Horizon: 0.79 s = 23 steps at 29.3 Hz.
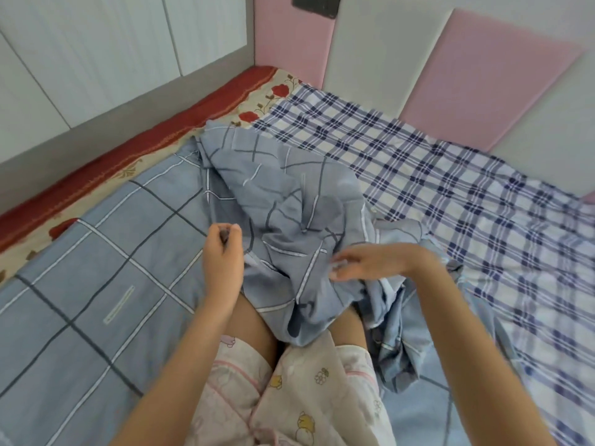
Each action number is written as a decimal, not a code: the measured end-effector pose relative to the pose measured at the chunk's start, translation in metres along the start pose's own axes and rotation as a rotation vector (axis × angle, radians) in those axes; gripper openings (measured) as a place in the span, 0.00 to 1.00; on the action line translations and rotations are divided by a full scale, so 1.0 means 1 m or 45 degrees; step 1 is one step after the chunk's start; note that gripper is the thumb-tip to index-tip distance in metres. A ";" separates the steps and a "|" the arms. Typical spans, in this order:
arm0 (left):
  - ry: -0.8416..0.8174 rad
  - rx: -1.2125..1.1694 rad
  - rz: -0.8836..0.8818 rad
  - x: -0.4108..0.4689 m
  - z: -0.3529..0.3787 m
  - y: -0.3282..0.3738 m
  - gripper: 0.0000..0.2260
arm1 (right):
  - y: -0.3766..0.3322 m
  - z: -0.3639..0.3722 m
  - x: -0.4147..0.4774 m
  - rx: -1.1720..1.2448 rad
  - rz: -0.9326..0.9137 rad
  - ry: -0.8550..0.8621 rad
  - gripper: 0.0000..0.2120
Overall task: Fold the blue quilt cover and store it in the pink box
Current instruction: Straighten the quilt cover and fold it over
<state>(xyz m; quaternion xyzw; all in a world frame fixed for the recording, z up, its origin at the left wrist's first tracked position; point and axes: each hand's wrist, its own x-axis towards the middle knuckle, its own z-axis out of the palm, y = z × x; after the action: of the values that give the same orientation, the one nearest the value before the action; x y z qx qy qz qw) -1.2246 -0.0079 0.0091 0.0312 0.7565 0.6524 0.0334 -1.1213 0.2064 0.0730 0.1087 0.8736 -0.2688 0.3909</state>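
Bed (450, 162) holds blue quilt cover (283, 201) bunched, folding hardly begun. Left hand (222, 252) fingers curled, hold unclear; right hand (370, 262) fingers blurred, indeterminate.

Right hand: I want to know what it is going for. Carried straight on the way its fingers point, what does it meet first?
The bunched blue quilt cover: the right hand points left across the lap, fingertips at or just above its folds. Blur hides whether they touch.

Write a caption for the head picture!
Left hand and right hand at a crumpled blue quilt cover, not yet folded.
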 end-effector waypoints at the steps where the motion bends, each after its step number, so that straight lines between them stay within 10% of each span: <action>1: 0.015 -0.065 -0.042 -0.001 0.000 0.002 0.08 | -0.001 -0.006 0.003 0.158 -0.043 0.053 0.35; 5: 0.109 -0.150 -0.094 0.000 -0.003 0.011 0.15 | -0.014 -0.020 0.024 0.439 -0.176 -0.131 0.56; 9: 0.106 -0.151 -0.079 0.004 -0.009 0.019 0.14 | -0.022 -0.025 0.083 0.839 0.265 0.537 0.46; 17: -0.010 -0.085 0.107 0.007 -0.030 0.027 0.12 | 0.041 -0.003 0.160 1.561 0.564 0.860 0.09; 23: -0.498 0.386 0.333 0.025 -0.052 0.027 0.16 | -0.007 -0.042 0.108 0.968 0.118 1.161 0.10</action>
<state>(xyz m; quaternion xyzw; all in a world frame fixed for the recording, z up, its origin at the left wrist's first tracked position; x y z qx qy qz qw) -1.2540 -0.0531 0.0437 0.2584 0.8142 0.5121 0.0891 -1.2231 0.2213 0.0187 0.3833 0.7902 -0.4716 -0.0787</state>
